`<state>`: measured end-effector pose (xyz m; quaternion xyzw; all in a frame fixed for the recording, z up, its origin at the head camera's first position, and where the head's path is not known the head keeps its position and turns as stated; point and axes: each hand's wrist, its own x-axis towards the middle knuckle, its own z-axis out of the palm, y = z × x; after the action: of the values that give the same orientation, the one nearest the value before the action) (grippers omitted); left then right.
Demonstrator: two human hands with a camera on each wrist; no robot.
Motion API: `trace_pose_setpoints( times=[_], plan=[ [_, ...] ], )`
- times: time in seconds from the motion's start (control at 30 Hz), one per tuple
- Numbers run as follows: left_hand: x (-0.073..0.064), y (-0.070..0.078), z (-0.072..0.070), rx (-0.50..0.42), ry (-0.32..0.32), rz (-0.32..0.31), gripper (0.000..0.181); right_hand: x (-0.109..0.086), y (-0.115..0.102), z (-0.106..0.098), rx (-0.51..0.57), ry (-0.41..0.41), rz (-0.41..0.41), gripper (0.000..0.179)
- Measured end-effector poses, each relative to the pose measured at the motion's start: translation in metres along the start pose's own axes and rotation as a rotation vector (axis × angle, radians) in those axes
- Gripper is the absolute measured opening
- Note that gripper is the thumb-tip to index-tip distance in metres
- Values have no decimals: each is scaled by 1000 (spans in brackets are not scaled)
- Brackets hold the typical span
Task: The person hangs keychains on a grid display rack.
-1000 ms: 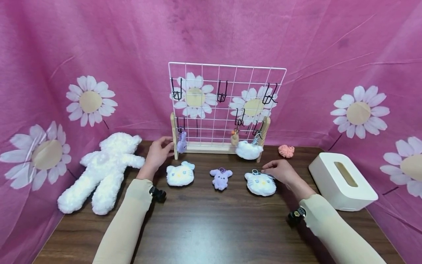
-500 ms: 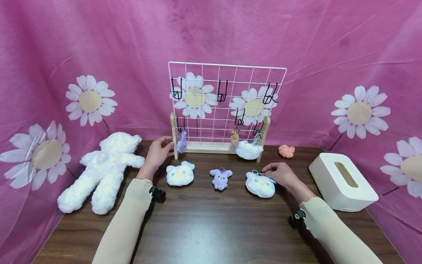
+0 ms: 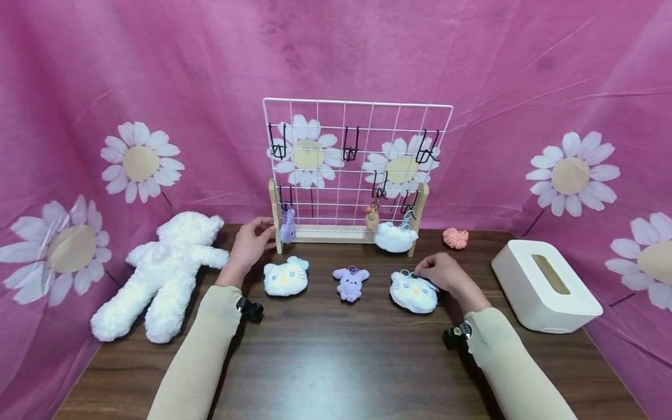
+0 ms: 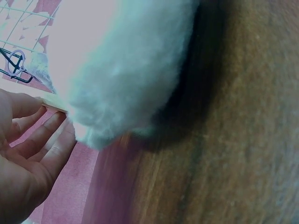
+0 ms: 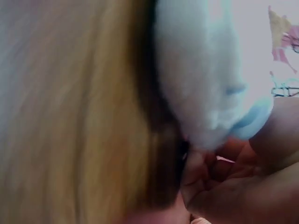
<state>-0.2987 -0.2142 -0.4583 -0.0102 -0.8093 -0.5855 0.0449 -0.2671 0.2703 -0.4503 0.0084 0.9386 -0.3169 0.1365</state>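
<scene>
At the left end of a white wire grid rack (image 3: 346,105), my left hand (image 3: 251,242) pinches its wooden upright (image 3: 275,216); the left wrist view has thumb and fingers (image 4: 39,140) meeting at that wood. My right hand (image 3: 443,273) pinches the upper right edge of a white cat-face plush charm (image 3: 413,293), by its blue bow (image 5: 254,119). The charm lies on the table with a cord loop on top. Curled fingers (image 5: 198,175) and the plush partly hide the contact. A similar cat-face charm (image 3: 285,278) and a purple bunny charm (image 3: 350,284) lie to the left.
Several black hooks (image 3: 350,146) sit on the grid. From lower ones hang a purple charm (image 3: 287,226), a small tan charm (image 3: 372,219) and a white plush (image 3: 395,238). A coral piece (image 3: 455,238), a white tissue box (image 3: 546,286) and a white teddy bear (image 3: 168,271) flank the rack.
The right hand and the cat-face charm have shifted slightly toward the front edge, the charm turning a little. The left hand has stayed at the upright. The head view has shifted slightly.
</scene>
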Motion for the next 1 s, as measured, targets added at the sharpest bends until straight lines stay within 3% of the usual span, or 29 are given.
trace_pose_setpoints(
  times=[0.4,0.73,1.0],
  plan=[
    [-1,2,1,-19,-4,-1,39,-3,6,4,31,42,-27,19],
    [0,1,1,-17,-2,-10,38,-1,5,5,-51,66,-40,16],
    [1,0,1,-22,-4,-6,39,-1,-1,0,-155,12,-87,19]
  ],
)
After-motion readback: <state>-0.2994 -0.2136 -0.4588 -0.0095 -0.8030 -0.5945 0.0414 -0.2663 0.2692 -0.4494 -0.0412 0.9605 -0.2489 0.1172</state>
